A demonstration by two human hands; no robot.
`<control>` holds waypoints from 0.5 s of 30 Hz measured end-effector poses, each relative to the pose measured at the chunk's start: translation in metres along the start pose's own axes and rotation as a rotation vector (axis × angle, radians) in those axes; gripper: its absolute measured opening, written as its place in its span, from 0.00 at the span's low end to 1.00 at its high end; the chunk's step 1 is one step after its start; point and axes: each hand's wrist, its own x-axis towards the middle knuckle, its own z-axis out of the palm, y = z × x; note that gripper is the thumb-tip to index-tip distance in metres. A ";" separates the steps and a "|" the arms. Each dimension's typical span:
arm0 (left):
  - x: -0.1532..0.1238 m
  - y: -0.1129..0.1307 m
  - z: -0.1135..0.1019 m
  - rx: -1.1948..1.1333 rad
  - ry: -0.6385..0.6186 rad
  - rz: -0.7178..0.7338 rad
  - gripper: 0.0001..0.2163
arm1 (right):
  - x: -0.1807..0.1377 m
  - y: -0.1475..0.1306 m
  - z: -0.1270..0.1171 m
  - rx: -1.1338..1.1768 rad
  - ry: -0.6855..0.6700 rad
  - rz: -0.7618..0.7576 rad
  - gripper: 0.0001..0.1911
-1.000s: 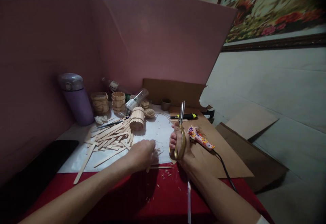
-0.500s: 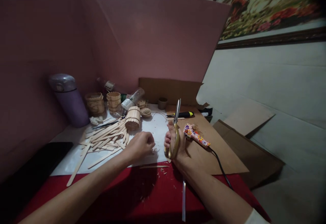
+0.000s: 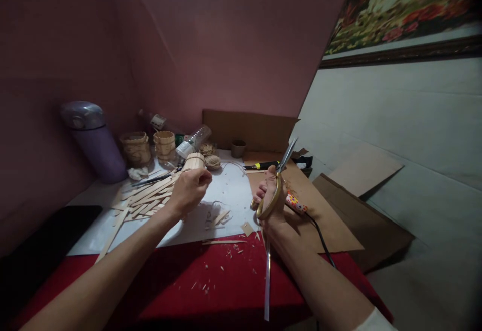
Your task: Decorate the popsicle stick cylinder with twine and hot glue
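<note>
Nearest you, the red desk point(image 3: 169, 286) is littered with wood chips. A thin pale strip point(image 3: 267, 281) lies along it beside your right forearm; I cannot tell what it is.

Your right hand point(image 3: 277, 216) is wrapped round the yellow handle of the scissors point(image 3: 283, 160) and raised off the desk. The blades point up and away to the right and look close to shut.

Just behind that hand lies the glue gun point(image 3: 295, 203), with its cord point(image 3: 319, 233) running back beside your wrist. Dropping the wrist could snag the cord or bump the gun. If the gun is hot, that means a burn, and nothing shows whether it is on.

Your left hand point(image 3: 190, 188) hovers over the white sheet point(image 3: 233, 185), fingers curled in with the tips drawn together. Whether they pinch anything is hidden from here. Bringing that hand toward the blades without looking risks a nick.

To its left the sticks point(image 3: 145, 200) lie in a loose pile that your forearm could easily scatter.

Farther off stand a stick cup point(image 3: 194, 160), a twine ball point(image 3: 214, 161) and a flask point(image 3: 92, 140). Dim light blurs the clutter behind them.
</note>
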 end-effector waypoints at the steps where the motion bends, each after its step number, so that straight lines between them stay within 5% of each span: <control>1: -0.002 -0.004 0.001 -0.018 -0.023 -0.014 0.06 | 0.000 0.000 0.000 -0.008 0.000 0.000 0.29; 9: -0.021 0.011 -0.007 0.073 -0.571 0.001 0.10 | 0.000 0.005 0.000 -0.028 -0.014 -0.009 0.28; 15: -0.030 0.022 -0.005 0.192 -0.669 -0.031 0.09 | 0.004 0.012 -0.003 -0.037 -0.047 0.017 0.28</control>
